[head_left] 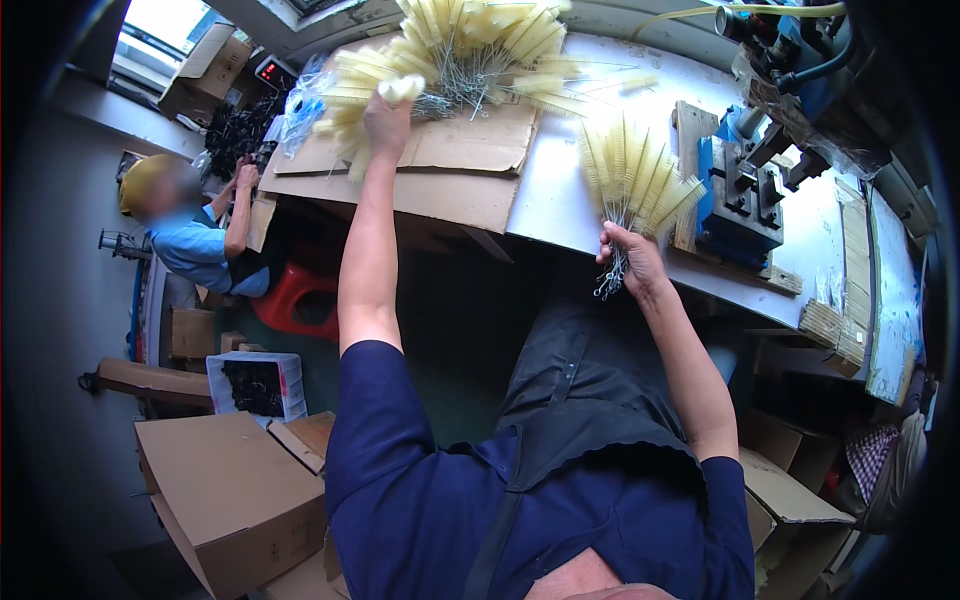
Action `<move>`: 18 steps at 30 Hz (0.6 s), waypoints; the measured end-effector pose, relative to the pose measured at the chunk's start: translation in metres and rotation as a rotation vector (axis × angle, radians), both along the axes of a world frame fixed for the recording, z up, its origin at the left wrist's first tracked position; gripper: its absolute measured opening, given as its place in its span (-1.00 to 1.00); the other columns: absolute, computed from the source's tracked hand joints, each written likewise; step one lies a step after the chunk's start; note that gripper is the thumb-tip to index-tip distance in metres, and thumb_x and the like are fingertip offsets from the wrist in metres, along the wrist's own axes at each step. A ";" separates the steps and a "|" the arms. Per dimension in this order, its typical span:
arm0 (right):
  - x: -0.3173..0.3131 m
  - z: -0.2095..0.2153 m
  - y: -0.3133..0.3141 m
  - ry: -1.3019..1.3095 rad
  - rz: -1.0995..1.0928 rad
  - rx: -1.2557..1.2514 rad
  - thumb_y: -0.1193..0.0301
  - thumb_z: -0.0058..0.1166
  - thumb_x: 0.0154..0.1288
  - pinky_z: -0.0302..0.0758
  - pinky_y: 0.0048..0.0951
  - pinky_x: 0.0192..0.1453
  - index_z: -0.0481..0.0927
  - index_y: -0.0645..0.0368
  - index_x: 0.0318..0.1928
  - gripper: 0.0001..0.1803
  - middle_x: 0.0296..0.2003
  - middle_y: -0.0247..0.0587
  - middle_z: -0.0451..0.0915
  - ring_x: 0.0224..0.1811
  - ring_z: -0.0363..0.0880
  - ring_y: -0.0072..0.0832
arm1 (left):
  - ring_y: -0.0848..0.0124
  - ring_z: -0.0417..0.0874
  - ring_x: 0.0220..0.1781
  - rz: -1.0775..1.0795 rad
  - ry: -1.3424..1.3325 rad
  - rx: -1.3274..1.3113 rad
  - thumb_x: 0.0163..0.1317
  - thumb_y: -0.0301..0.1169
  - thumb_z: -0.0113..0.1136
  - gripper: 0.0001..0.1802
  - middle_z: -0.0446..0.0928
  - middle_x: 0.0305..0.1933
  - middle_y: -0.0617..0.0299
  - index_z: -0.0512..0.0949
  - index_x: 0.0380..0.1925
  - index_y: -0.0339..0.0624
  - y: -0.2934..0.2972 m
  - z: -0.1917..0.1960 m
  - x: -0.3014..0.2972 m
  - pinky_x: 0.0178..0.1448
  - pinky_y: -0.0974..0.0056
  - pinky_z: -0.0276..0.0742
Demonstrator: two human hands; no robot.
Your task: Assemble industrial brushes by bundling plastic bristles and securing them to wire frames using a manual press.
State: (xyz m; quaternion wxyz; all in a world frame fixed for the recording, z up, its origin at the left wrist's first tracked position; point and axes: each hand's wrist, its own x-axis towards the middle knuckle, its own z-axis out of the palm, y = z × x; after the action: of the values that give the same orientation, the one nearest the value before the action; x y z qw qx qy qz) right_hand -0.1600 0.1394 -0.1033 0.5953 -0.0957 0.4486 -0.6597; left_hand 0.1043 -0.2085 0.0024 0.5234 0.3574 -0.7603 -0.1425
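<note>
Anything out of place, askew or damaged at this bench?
Nothing looks damaged or spilled. The pile of brushes lies criss-crossed on flattened cardboard that overhangs the table edge. The left hand reaches into it; the right hand grips a fanned bunch.

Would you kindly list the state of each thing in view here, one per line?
left hand: raised, closed on a pale brush from the pile
right hand: closed on the wire stems of a bunch of brushes
bunch of brushes: fanned out, bristles up
pile of brushes: loose heap on flattened cardboard
blue fixture: nothing loaded, as far as shown
cardboard box: closed, on floor
</note>
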 end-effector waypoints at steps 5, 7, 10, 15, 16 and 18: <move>0.006 0.007 -0.003 0.002 0.009 -0.017 0.46 0.23 0.31 0.62 -0.44 -0.47 0.57 0.27 -0.22 -0.85 -0.48 -0.25 0.57 -0.55 0.56 -0.53 | 0.36 0.68 -0.19 0.028 0.585 0.144 0.17 -0.59 0.25 -0.63 0.60 -0.15 0.13 0.40 -0.03 -0.33 -0.064 0.047 0.014 0.01 0.30 0.56; 0.006 0.010 -0.002 0.014 -0.011 0.002 0.48 0.24 0.28 0.58 -0.45 -0.52 0.57 0.27 -0.23 -0.86 -0.49 -0.25 0.57 -0.59 0.53 -0.54 | 0.34 0.68 -0.20 -0.016 0.762 0.224 0.19 -0.61 0.22 -0.63 0.58 -0.15 0.11 0.37 -0.01 -0.34 -0.074 0.058 0.012 0.00 0.30 0.59; 0.003 0.006 0.001 0.041 -0.012 0.035 0.42 0.28 0.26 0.45 -0.52 -0.53 0.56 0.30 -0.14 -0.74 -0.52 -0.32 0.51 -0.63 0.42 -0.58 | 0.33 0.69 -0.27 0.017 0.794 0.168 0.25 -0.67 0.14 -0.69 0.54 -0.19 0.11 0.35 -0.03 -0.33 -0.074 0.076 0.000 -0.09 0.26 0.71; 0.010 0.009 0.000 0.080 -0.010 0.104 0.46 0.26 0.21 0.38 -0.53 -0.59 0.57 0.32 -0.14 -0.75 -0.55 -0.37 0.47 -0.67 0.36 -0.63 | 0.29 0.70 -0.27 -0.106 0.732 0.118 0.27 -0.65 0.13 -0.78 0.56 -0.19 0.10 0.40 -0.10 -0.35 -0.056 0.081 0.002 -0.10 0.23 0.73; 0.009 0.009 -0.002 0.059 -0.024 0.096 0.48 0.26 0.19 0.39 -0.52 -0.61 0.58 0.32 -0.18 -0.78 -0.56 -0.35 0.48 -0.68 0.37 -0.61 | 0.29 0.70 -0.27 -0.145 0.774 0.196 0.27 -0.66 0.13 -0.80 0.56 -0.19 0.10 0.41 -0.12 -0.35 -0.054 0.082 0.002 -0.10 0.20 0.74; 0.008 0.009 -0.003 0.040 -0.033 0.088 0.51 0.26 0.17 0.40 -0.51 -0.62 0.58 0.32 -0.23 -0.81 -0.57 -0.33 0.48 -0.68 0.39 -0.60 | 0.28 0.68 -0.30 -0.167 0.835 0.146 0.26 -0.62 0.17 -0.83 0.55 -0.26 0.12 0.44 -0.17 -0.35 -0.043 0.076 0.003 -0.09 0.13 0.76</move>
State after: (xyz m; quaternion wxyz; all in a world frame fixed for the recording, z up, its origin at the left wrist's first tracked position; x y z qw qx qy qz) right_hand -0.1521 0.1361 -0.0947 0.5789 -0.0752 0.4903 -0.6471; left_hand 0.1074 -0.2511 0.0783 0.7462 0.2423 -0.4976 -0.3700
